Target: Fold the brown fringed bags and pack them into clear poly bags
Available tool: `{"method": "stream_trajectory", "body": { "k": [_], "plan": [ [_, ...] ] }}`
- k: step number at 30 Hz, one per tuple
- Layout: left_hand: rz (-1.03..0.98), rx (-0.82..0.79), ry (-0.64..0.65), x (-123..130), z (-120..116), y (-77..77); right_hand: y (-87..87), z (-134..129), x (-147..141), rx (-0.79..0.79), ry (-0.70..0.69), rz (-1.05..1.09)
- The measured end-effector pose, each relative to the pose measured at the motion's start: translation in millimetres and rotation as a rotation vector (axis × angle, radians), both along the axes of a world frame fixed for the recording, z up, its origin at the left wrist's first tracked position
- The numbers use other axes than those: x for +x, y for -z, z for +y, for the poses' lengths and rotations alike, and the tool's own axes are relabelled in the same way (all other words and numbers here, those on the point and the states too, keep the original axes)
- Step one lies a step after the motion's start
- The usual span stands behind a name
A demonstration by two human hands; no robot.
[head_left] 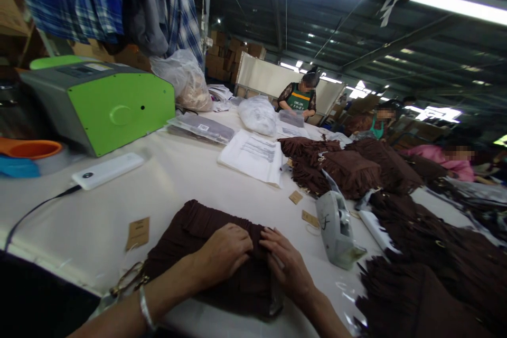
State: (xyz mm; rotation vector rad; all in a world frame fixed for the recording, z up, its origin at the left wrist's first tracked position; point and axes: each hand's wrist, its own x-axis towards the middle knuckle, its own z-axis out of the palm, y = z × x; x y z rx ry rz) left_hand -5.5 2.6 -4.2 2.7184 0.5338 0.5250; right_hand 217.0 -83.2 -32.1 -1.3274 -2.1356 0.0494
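Note:
A dark brown fringed bag lies on the white table near its front edge. My left hand rests on top with its fingers curled into the brown material. At the bag's right end, my right hand grips the edge, its fingers on the upper side and part of the thumb hidden. A brown paper tag lies on the table to the left, with a string running toward the bag. Beside it is a gold-coloured metal clasp. Clear plastic shows under the bag's right end.
A grey tape dispenser stands right of my hands, before piled brown fringed bags. A white power bank with a cable and a green machine sit left. Papers lie ahead. Co-workers are across the table.

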Motion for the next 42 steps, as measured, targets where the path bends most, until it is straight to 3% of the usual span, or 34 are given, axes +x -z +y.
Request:
{"method": "stream_trajectory", "body": {
  "k": [4,8,11,14,17,19,23,26,29,32,35,37,39,42],
  "plan": [
    [-0.060,-0.015,0.079,-29.1,-8.0,-2.9,-17.2,-19.7,-9.5,0.012,-0.101,-0.002],
    [-0.043,-0.018,-0.027,-80.2,-6.9,-7.4,-30.5,-26.4,-21.1,0.115,0.010,-0.011],
    [0.073,0.015,-0.087,-117.1,-11.7,7.9,-16.9,-24.7,-33.0,0.160,0.040,-0.180],
    [0.178,0.080,-0.126,-131.5,-19.9,34.8,12.4,-17.8,-40.3,0.229,-0.015,-0.349],
    [0.186,0.159,-0.171,-119.9,-22.1,54.1,36.3,-7.6,-34.9,0.271,-0.044,-0.427],
    [0.189,0.176,-0.195,-102.4,-18.4,58.6,41.4,-1.2,-24.4,0.275,-0.053,-0.431],
    [0.180,0.180,-0.256,-61.1,-1.7,58.8,28.3,6.1,3.8,0.155,-0.051,-0.398],
    [0.136,0.188,-0.230,-39.3,10.8,58.6,10.5,12.6,22.0,0.023,0.039,-0.290],
    [0.104,0.151,-0.199,-34.0,15.9,50.9,-5.3,31.9,32.9,-0.076,0.191,-0.095],
    [0.013,0.080,-0.206,-40.3,22.6,28.0,-14.1,63.4,36.0,-0.166,0.312,0.108],
    [-0.075,0.055,-0.300,-45.8,48.2,-2.0,-13.3,90.2,30.3,-0.251,0.335,0.181],
    [-0.043,0.041,-0.351,-46.3,73.7,-14.1,-8.1,96.9,21.9,-0.310,0.302,0.133],
    [0.053,-0.024,-0.321,-46.1,96.2,-14.0,-0.7,93.4,12.1,-0.359,0.246,0.021],
    [0.181,-0.109,-0.184,-47.7,109.1,3.9,11.6,78.3,1.8,-0.363,0.168,-0.153]
  ]
}}
